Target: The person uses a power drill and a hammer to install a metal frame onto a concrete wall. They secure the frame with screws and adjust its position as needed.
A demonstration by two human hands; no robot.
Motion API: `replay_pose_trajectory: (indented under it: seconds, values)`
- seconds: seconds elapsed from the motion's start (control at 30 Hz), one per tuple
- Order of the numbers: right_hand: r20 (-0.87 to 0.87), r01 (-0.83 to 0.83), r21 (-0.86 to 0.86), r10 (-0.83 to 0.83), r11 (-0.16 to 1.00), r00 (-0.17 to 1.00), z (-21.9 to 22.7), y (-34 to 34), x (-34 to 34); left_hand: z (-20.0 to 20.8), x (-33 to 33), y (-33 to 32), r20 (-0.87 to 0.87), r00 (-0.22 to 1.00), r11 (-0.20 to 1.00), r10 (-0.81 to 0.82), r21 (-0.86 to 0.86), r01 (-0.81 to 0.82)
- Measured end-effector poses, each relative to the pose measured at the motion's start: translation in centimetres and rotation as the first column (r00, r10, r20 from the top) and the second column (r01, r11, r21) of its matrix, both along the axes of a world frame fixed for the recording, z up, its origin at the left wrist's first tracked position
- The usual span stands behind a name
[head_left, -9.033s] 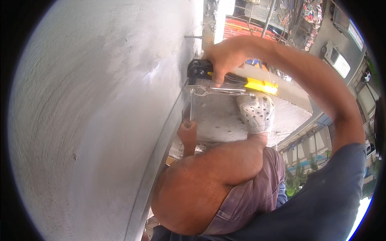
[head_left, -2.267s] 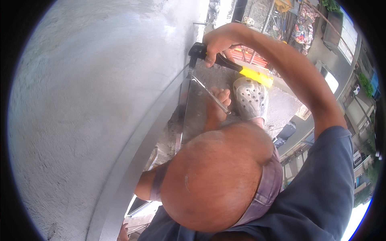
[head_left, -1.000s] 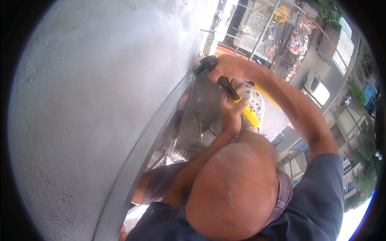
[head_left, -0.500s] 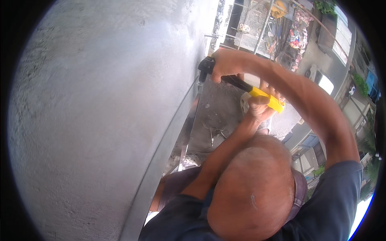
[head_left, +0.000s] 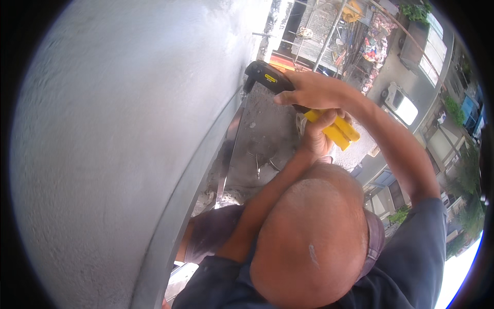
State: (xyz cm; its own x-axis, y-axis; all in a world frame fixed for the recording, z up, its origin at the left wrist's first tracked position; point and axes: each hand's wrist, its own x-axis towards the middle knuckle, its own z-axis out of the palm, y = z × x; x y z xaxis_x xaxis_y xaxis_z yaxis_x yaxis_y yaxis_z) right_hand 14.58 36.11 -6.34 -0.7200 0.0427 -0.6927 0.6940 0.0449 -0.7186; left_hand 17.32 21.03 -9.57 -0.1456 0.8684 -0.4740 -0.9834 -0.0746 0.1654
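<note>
The left hand was closed round the yellow handles, the right hand clasped the riveter body; squeezing seemed the step, next calling for steady pressure.

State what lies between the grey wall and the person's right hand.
In the head view, the hand tool's black head lies between the grey wall and the right hand.

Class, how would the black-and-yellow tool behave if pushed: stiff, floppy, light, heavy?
The tool is likely stiff: its black body looks thick and solid. That bulk suggests some weight. Its yellow grips might swing apart, looking like separate bars.
</note>
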Motion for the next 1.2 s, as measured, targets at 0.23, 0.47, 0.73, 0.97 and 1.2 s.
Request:
replay_pose_trajectory:
  seconds: [0.23, 0.47, 0.73, 0.97, 1.2]
  values:
    - [0.166, -0.282, 0.14, 0.258, 0.949, 0.952, 0.9, 3.6, -1.3, 4.3, -1.8, -1.7, -0.055, 0.983, 0.927, -0.175, -0.346, 0.145]
    - [0.083, -0.424, 0.059, 0.419, 0.904, 0.904, 0.4, 8.4, -4.5, 2.5, 0.0, -1.1, 0.021, 0.999, 0.967, -0.04, -0.249, 0.044]
    - [0.044, 0.045, -0.031, -0.043, 0.999, 0.998, 0.4, 3.6, -1.5, 2.0, -0.2, -1.5, 0.13, 0.99, 0.975, -0.047, -0.21, 0.074]
    - [0.31, 0.098, -0.493, 0.069, 0.865, 0.948, 0.7, 4.3, -2.0, 1.1, -1.3, -0.1, 0.286, 0.95, 0.991, -0.129, 0.064, 0.115]
    - [0.186, 0.164, -0.762, -0.03, 0.626, 0.982, -2.0, 3.1, -1.1, 1.0, -0.9, -0.3, 0.362, 0.923, 0.985, -0.127, 0.157, 0.074]
